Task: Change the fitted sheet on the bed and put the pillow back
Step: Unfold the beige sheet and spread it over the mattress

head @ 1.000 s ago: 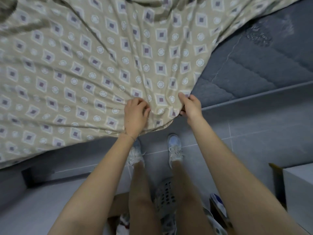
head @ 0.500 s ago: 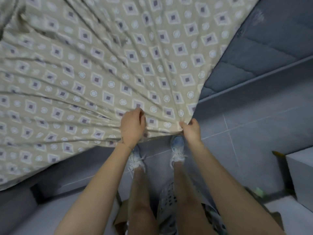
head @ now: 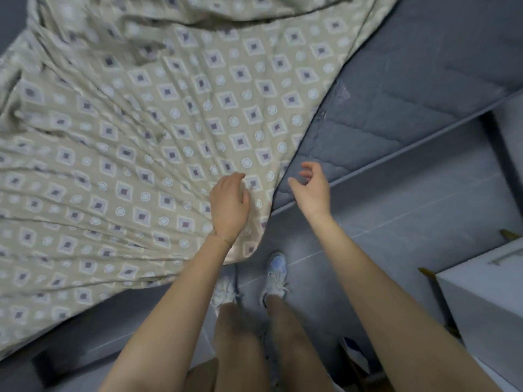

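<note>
Sheet (head: 169, 137), beige with a diamond-and-ring print, lying bunched over the left and middle of a grey quilted mattress (head: 410, 94); the right part of the mattress is bare. One corner of the sheet hangs off the near edge of the mattress toward the tiled floor (head: 396, 222).

Left hand (head: 229, 205): knuckles up on the sheet near that corner, fingers curled into the cloth and gripping it. Creases fan out from the hand across the fabric.

Right hand (head: 312, 190): just beside the sheet's right edge, above the bare rim of the mattress and apart from the cloth. Its fingers are loosely bent, the thumb is spread, and it holds nothing.

Below the hands are the person's bare legs and pale shoes (head: 276, 274) on the floor, near the hanging corner. White cabinet (head: 486, 301) at lower right, well apart from the sheet. The far part of the sheet is blurred.
</note>
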Available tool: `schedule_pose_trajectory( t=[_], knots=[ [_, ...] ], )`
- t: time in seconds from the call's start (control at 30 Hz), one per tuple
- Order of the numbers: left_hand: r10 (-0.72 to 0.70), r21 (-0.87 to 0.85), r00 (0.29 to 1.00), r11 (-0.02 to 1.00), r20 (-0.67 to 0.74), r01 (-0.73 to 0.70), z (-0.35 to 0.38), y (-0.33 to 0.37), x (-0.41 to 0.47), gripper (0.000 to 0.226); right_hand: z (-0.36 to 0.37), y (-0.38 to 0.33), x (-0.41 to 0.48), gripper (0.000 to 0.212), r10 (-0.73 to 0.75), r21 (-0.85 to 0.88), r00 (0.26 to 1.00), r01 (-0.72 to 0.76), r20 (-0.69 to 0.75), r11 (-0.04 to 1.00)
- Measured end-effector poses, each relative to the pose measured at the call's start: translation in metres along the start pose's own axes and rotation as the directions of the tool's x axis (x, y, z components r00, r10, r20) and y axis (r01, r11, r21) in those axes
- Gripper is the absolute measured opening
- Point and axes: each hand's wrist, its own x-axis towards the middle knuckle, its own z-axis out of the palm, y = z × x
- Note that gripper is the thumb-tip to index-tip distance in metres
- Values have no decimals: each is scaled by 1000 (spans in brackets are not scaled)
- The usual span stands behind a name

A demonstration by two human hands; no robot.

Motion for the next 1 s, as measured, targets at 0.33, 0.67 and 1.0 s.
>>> schedule_pose_trajectory(
  t=[0.33,0.67,1.0],
  knots=[
    [-19,-31,1000,999,-14,19,-5,82,92,32,-103,-75,73,35,-245,-326,970,228,-9,918],
    [-173,-364,981,911,85,192,-6,170,190,31,-173,-153,164,31,-168,-120,986,169,14,978],
    [-272,-431,960,860,65,273,76,258,321,27,-228,-184,324,30,-122,-99,983,136,136,986]
  ],
)
